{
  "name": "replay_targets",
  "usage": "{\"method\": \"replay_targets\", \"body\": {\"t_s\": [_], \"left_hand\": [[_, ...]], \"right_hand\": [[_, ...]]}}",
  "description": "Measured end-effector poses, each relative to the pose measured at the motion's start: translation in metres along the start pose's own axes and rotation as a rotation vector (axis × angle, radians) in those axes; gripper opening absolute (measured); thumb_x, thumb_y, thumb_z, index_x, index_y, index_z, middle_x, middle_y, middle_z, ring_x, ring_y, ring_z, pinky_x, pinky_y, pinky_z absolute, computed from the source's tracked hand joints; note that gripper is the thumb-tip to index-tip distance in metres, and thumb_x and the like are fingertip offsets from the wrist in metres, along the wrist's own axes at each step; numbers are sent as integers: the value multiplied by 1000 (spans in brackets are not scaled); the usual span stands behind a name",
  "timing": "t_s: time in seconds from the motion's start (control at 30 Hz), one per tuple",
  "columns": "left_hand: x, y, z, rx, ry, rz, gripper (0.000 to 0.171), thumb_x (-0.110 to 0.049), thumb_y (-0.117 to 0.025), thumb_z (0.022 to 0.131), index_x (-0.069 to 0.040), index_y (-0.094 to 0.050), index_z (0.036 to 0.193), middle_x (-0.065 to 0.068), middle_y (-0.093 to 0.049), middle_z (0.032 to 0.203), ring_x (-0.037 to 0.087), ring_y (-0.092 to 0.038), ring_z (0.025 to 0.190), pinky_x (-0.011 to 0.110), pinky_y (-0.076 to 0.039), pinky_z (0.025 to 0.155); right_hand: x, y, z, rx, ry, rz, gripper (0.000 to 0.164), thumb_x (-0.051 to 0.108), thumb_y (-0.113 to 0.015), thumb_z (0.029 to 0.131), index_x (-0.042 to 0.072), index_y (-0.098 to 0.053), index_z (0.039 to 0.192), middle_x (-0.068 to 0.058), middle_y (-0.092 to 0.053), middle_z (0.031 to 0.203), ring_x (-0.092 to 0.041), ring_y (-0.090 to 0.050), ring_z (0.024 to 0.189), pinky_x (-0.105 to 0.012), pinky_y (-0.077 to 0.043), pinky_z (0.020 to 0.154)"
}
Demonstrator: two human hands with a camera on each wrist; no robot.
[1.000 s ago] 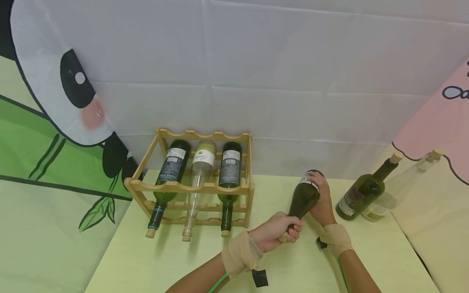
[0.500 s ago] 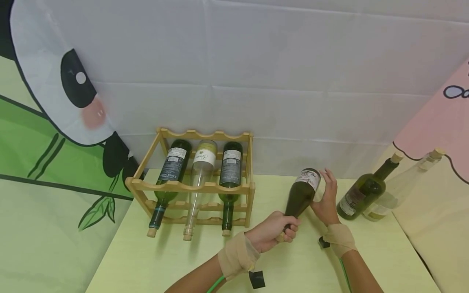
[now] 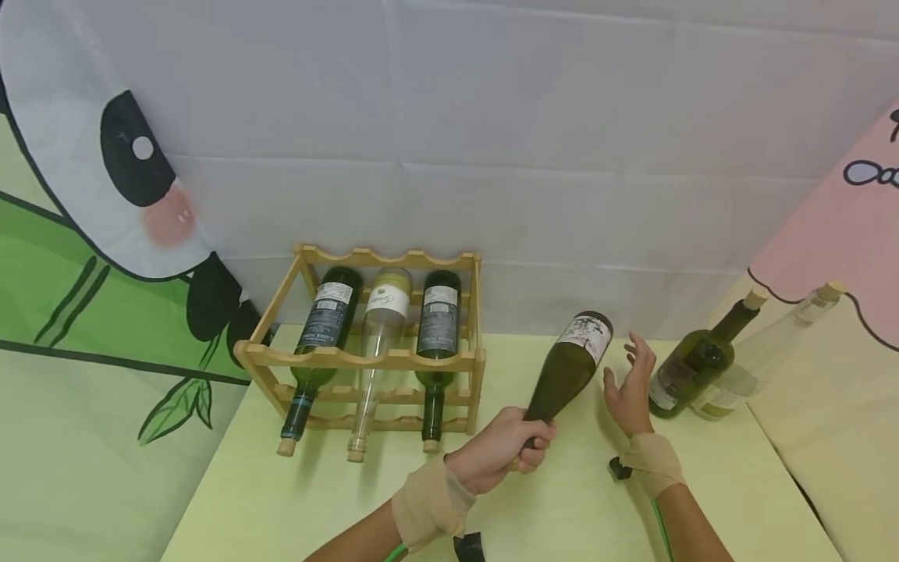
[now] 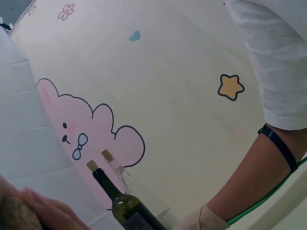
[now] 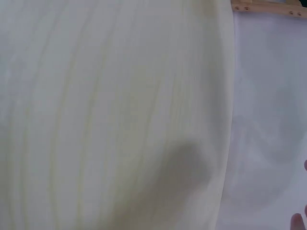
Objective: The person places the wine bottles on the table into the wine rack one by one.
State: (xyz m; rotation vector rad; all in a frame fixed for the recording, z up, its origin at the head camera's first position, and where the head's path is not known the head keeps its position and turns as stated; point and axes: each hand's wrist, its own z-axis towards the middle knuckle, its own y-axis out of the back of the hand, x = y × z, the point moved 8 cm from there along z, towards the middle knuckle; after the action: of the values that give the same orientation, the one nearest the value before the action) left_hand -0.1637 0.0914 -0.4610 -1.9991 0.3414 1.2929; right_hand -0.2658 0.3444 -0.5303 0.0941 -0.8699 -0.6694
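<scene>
Fingers of the left hand [image 3: 499,449] are wrapped round the neck of a dark green wine bottle [image 3: 567,367], clamped tight, with its cork [image 4: 19,214] right by the fist. The bottle slants, base away and to the right, its floral label uppermost, between the rack and the right hand [image 3: 630,390]. That right hand is just beside the base, a gap between them, its fingers apart and slightly bent.

Over on the left stands a wooden wine rack [image 3: 361,361]. Three corked bottles lie in it, necks toward the person and poking out below the upper front rail: a green one with a dark label [image 3: 326,316], a clear one [image 3: 386,320] in the middle, and another green one [image 3: 438,332].

Off to the right, near the right hand, a corked green bottle [image 3: 691,367] stands on the pale yellow table [image 3: 562,507], with a corked clear bottle [image 3: 762,359] just beside it. Beige wraps [image 3: 433,503] circle both wrists. On the backdrop I can see a pink cartoon bear [image 4: 91,129] wearing a blue bow.
</scene>
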Motion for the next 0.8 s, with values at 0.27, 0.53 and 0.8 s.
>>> {"method": "replay_targets", "body": {"t_s": [0.27, 0.53, 0.8], "left_hand": [[-13, 1, -14, 7, -57, 44, 4, -7, -55, 103, -11, -56, 103, -7, -38, 65, 3, -32, 53, 16, -28, 51], [-19, 2, -30, -32, -78, 52, 7, -11, -58, 104, -8, -55, 109, -5, -38, 65, 6, -31, 53, 19, -28, 52], [-29, 1, -48, -59, -118, 65, 16, -14, -59, 105, -6, -55, 118, -5, -38, 64, 7, -31, 52, 19, -27, 50]], "right_hand": [[-19, 5, 1, -35, -265, 110, 75, -13, -65, 100, -2, -27, 163, -29, -34, 154, -44, -44, 137, -57, -35, 119], [-25, 6, -6, -44, -394, 150, 71, -7, -64, 102, -1, -28, 163, -24, -37, 154, -39, -44, 140, -51, -35, 122], [-21, 0, -4, -3, -433, 160, 68, 3, -65, 106, -2, -29, 163, -25, -40, 155, -38, -43, 140, -52, -35, 123]]}}
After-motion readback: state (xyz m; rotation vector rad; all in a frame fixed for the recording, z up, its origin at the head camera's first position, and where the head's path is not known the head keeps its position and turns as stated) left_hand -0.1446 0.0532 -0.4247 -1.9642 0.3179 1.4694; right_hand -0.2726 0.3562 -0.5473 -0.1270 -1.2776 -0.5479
